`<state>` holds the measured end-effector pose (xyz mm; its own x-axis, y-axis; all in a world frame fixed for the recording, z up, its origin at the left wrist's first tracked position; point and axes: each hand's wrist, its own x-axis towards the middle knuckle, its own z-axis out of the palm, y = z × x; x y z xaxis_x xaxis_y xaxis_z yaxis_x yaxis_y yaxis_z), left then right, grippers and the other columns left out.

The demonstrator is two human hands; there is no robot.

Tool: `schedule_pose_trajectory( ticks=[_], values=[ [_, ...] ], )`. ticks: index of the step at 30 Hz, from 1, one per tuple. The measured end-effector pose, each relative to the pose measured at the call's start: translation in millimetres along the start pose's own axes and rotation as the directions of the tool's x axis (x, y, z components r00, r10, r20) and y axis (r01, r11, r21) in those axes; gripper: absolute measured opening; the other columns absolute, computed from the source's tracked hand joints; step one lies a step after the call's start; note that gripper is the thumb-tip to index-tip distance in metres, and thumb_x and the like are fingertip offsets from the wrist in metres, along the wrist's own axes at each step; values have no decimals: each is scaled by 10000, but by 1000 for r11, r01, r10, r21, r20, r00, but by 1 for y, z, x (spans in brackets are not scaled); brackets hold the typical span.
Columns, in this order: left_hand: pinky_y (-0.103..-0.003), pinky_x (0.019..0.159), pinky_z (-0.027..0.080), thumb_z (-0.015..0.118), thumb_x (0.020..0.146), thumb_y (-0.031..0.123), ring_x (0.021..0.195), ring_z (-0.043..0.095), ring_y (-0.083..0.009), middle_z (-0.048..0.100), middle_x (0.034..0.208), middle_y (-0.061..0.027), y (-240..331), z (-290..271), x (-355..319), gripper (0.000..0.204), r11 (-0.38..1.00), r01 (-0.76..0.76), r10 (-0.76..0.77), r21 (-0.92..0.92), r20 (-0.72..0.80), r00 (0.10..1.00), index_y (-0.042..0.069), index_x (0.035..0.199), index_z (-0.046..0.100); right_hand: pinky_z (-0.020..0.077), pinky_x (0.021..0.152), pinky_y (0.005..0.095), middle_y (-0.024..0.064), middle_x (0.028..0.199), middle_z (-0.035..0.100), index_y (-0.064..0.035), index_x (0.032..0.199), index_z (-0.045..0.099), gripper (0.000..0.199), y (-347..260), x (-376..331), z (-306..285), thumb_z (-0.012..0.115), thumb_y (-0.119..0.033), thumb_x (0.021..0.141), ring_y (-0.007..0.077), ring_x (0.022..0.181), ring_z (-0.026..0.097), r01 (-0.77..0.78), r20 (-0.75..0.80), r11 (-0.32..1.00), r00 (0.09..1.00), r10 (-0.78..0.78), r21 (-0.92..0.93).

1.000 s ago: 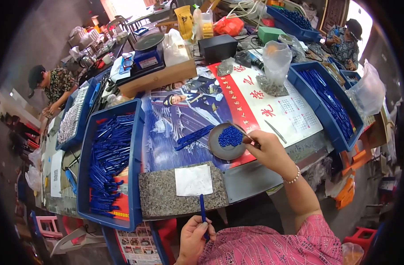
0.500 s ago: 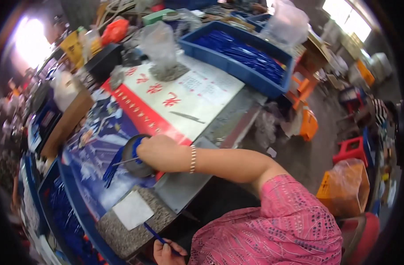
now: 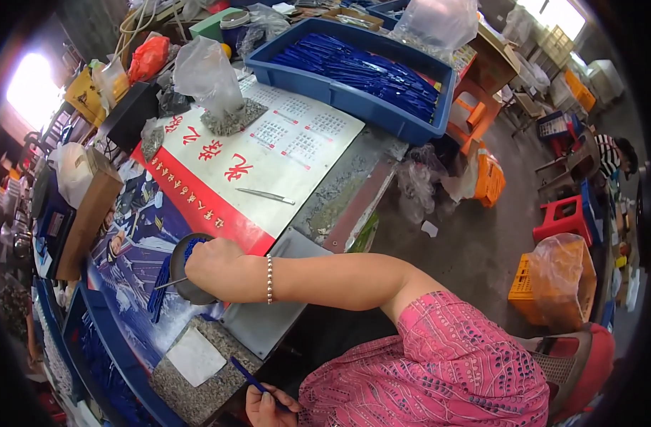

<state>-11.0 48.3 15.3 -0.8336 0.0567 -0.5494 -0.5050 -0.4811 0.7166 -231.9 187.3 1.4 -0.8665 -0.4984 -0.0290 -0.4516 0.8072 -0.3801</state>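
To your right, past the table's (image 3: 345,186) edge, you have a dull grey floor (image 3: 475,277) with a red stool (image 3: 564,222) and, farther off, a brown chair (image 3: 585,160). A red-backed chair (image 3: 600,359) stands near you. Daylight whitens a window (image 3: 562,20) upper right; another glare (image 3: 34,89) burns upper left.

Pink shirt (image 3: 425,370), dark-dotted, short sleeve (image 3: 439,317)
A bracelet (image 3: 270,279) of pale beads sits behind the right hand (image 3: 215,269).

Blown-out opening (image 3: 35,92) upper L, bright window (image 3: 557,18) upper R, fisheye-bent edges, blk corners
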Motion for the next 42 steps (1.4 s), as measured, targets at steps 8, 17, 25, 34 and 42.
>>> schedule_pose_trajectory(
  ticks=[8, 17, 25, 34, 42],
  values=[
    [-264, 530, 434, 487, 883, 31, 575, 495, -161, 526, 684, -72, -2, 9, -1, 82, 1000, -10, 10, 10, -11, 1000, 23, 960, 515, 532, 576, 343, 161, 811, 641, 33, 781, 655, 194, -2, -8, -11, 710, -42, 611, 260, 767, 653, 44, 12, 999, 999, -44, 31],
    [-263, 529, 426, 479, 890, 43, 564, 482, -159, 514, 672, -66, -2, 10, -3, 68, 1000, 2, -2, 22, -35, 999, 29, 952, 505, 529, 593, 353, 187, 785, 637, 62, 778, 628, 219, 2, -8, -5, 709, -32, 597, 274, 765, 652, 62, -18, 993, 998, -60, 103],
    [-260, 531, 425, 481, 893, 55, 557, 479, -159, 513, 670, -66, -3, 9, -2, 76, 1000, -4, 4, 13, -45, 999, 26, 959, 503, 521, 616, 383, 201, 745, 631, 62, 763, 583, 142, 8, -1, 6, 627, -6, 646, 316, 732, 646, 142, -144, 977, 982, -119, 161],
    [-280, 582, 478, 443, 896, 42, 587, 549, -175, 566, 707, -114, -14, -21, 10, 106, 996, -12, 21, -83, 112, 994, -12, 960, 506, 468, 659, 418, 209, 788, 592, 17, 841, 556, 156, 24, 2, 3, 541, -43, 699, 365, 757, 595, 171, -357, 931, 933, -47, 323],
    [-272, 509, 453, 454, 870, 57, 518, 515, -182, 543, 653, -117, -7, -28, 0, 85, 996, -2, 2, -87, -6, 1000, 6, 927, 492, 383, 513, 190, -14, 663, 574, 5, 846, 616, 90, -17, -44, -31, 611, -41, 768, 17, 577, 480, 78, -189, 560, 972, 142, 825]
  ],
)
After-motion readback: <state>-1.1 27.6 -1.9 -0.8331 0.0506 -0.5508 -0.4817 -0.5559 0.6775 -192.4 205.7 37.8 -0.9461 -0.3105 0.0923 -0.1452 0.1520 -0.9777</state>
